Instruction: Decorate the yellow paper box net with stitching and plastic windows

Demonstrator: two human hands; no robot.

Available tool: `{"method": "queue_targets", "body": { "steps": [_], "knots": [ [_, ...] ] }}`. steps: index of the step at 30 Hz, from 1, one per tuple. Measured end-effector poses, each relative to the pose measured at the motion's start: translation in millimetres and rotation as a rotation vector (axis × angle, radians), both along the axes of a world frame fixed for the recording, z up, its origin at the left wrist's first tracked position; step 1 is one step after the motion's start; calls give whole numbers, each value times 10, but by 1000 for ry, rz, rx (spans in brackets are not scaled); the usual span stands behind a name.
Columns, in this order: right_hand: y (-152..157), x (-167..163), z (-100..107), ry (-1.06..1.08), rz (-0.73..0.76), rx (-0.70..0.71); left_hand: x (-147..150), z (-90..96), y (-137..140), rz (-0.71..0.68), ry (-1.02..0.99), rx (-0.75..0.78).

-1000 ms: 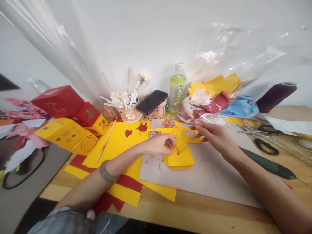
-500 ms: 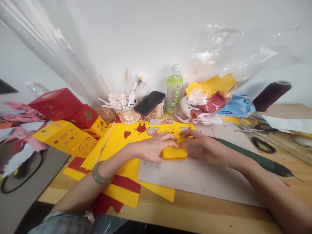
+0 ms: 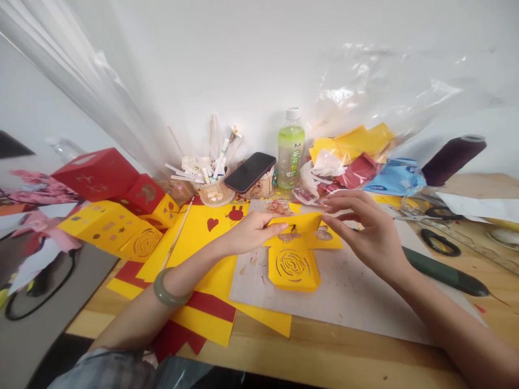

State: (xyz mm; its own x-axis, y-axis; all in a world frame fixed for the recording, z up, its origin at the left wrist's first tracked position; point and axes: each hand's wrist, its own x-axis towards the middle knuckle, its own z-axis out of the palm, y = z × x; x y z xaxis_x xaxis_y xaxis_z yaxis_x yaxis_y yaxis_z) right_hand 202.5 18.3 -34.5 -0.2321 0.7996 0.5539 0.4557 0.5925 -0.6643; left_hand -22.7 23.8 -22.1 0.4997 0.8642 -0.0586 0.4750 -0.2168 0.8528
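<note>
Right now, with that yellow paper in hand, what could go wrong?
The yellow cut-out paper could crease or tear: the left hand pinches its raised flap, and its spiral cuts leave strips that look thin. The phone lies tilted on a cup, so a knock might send it sliding. The dark green tool appears partly hidden behind the right hand, so that arm could perhaps nudge it.

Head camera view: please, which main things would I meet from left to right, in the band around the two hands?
Yellow paper box with cut-out shapes, thin pale stick, flat red paper heart, left hand, yellow folded paper with cut-out swirl, right hand, long dark green tool.
</note>
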Motion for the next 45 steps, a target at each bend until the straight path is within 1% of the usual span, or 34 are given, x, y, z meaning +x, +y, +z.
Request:
{"method": "queue_targets", "body": {
  "steps": [2,3,5,6,9,11,14,15,18,21,24,28,31,33,36,37,39,41,45],
  "knots": [
    [-71,-44,-23,-77,-80,168,50,16,-43,126,-53,-19],
    [-106,-69,-34,-131,-87,242,74,29,-67,177,-80,-24],
    [-163,-122,-48,-217,-59,324,121,61,-119,235,-135,-46],
    [-183,-147,-52,-239,-31,325,142,79,-146,239,-175,-69],
    [-205,-203,-48,-210,40,227,192,115,-216,209,-313,-181],
    [-198,-215,-41,-131,63,165,211,114,-241,195,-388,-247],
    [-178,-211,-34,-5,86,85,218,75,-240,219,-445,-310],
    [-172,-208,-33,36,91,37,218,59,-233,233,-459,-324],
    [-159,-202,-25,175,92,-162,220,28,-210,262,-498,-356],
    [-150,-202,-7,276,93,-307,226,27,-200,297,-490,-335],
    [-135,-200,12,320,90,-390,231,34,-194,302,-464,-279],
    [-110,-191,6,372,99,-471,227,11,-176,296,-419,-24],
    [-100,-188,-11,440,115,-530,216,-21,-176,301,-376,82],
    [-97,-193,-17,478,122,-557,209,-30,-188,273,-335,154],
    [-92,-209,-13,498,128,-568,208,-16,-213,238,-244,316],
    [-91,-213,-9,501,133,-568,211,-6,-220,236,-224,348],
    [-89,-217,-2,507,143,-569,220,14,-226,224,-214,339],
    [-90,-216,3,514,146,-571,229,27,-223,206,-225,269],
    [-88,-210,-13,534,150,-581,240,21,-210,285,-220,115]
  ]
}}
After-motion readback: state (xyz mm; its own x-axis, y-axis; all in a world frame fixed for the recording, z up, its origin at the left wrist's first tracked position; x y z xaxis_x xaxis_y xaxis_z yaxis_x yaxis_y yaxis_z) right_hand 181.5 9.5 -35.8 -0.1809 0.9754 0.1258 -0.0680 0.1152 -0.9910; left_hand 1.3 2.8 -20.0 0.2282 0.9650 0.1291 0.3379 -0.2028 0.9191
